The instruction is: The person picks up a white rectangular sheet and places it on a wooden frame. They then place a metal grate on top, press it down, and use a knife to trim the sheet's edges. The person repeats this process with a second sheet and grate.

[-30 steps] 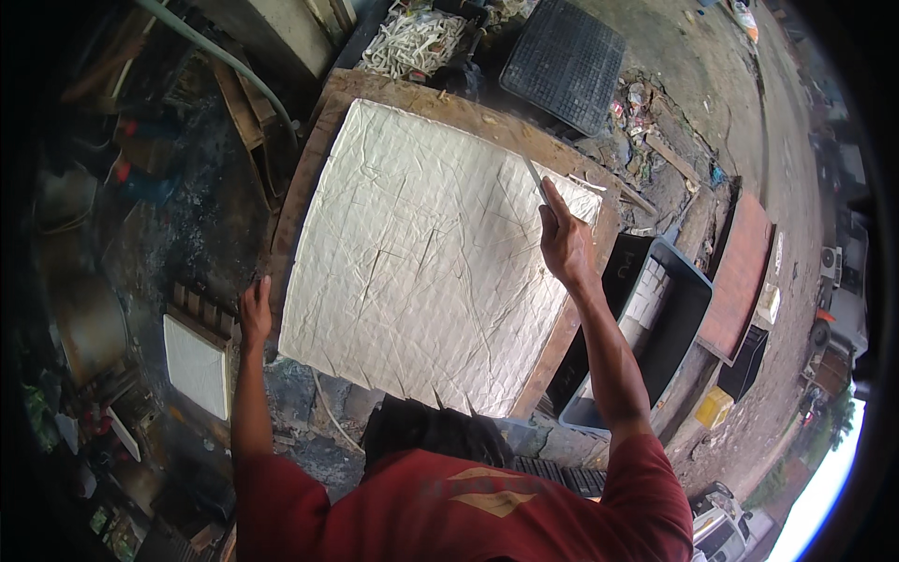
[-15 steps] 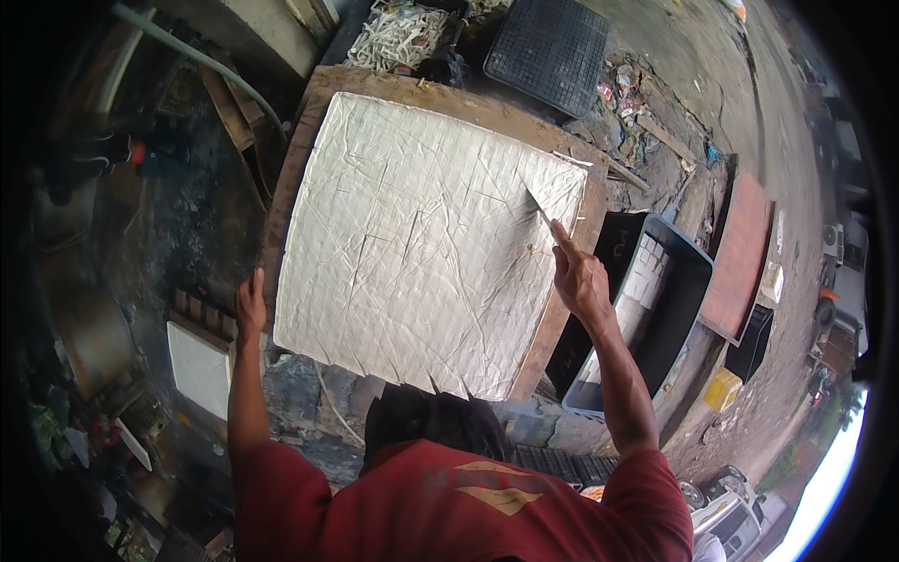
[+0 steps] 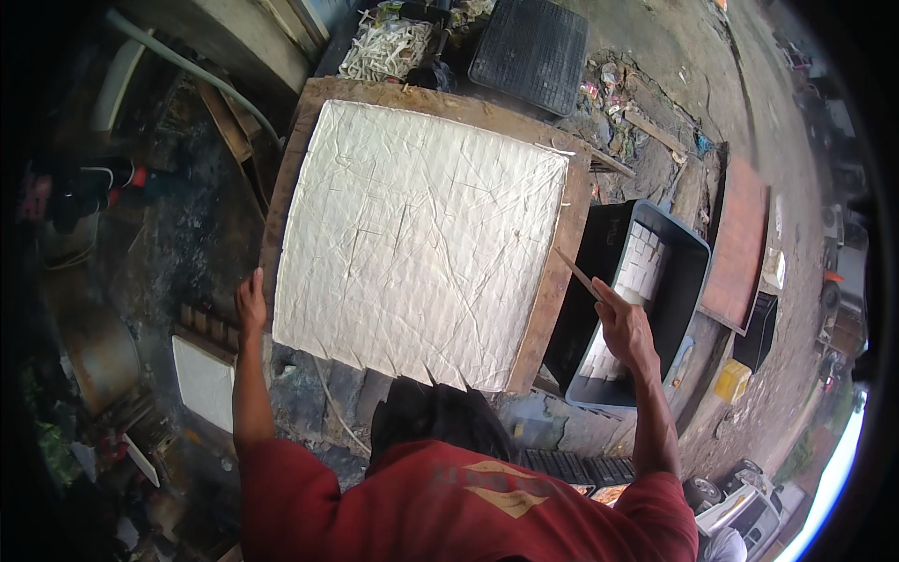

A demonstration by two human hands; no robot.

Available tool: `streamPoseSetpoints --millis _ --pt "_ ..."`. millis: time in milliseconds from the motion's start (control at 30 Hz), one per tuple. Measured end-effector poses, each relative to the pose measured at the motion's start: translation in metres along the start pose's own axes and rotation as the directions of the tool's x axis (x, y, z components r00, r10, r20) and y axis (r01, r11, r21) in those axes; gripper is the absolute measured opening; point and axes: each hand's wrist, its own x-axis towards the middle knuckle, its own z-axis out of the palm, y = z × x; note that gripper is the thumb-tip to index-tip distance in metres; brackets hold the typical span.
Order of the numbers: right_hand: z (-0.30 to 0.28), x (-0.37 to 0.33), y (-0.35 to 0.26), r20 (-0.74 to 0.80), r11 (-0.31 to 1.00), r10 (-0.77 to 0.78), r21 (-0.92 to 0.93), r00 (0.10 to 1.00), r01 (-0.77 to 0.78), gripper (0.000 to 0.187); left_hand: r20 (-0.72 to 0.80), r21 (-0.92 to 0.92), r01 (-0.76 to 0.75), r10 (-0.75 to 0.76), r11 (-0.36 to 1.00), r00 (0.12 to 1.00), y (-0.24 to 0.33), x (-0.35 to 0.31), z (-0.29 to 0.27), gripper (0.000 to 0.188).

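A large, square white slab [image 3: 421, 244] with a creased surface lies on a wooden board [image 3: 412, 96] in front of me. Thin straight lines mark parts of its top. My right hand [image 3: 626, 330] is closed around the handle of a knife [image 3: 578, 273]. The narrow blade points up and left, over the board's right edge and apart from the slab. My left hand [image 3: 251, 302] is at the board's left edge, fingers stretched upward with nothing visible in them; whether it presses on the wood I cannot tell.
Right of the board stands a deep dark bin [image 3: 691, 272] holding white blocks [image 3: 639, 267]. A black crate [image 3: 530, 54] and a heap of white strips [image 3: 386, 47] lie beyond. A smaller white slab [image 3: 204, 382] is at lower left. A yellow container [image 3: 732, 380] stands at far right.
My right hand has drawn the knife off the slab's upper right part, moving right and toward me, over the bin. My left hand stays at the board's edge.
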Motion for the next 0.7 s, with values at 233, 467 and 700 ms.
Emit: streamPoseSetpoints --millis 233,467,700 --pt "0.028 0.11 -0.052 -0.249 0.96 -0.142 0.201 0.958 0.195 0.045 0.002 -0.025 0.057 -0.057 0.998 0.998 -0.009 0.005 -0.001 0.064" --pt "0.029 0.193 -0.084 -0.258 0.967 -0.236 0.03 0.937 0.252 0.046 0.068 -0.038 0.111 -0.109 0.993 0.992 -0.006 0.008 0.006 0.065" --pt "0.031 0.147 -0.038 -0.237 0.965 -0.256 -0.004 0.937 0.263 0.045 0.047 -0.096 0.087 -0.083 0.992 0.995 0.001 0.005 0.007 0.065"
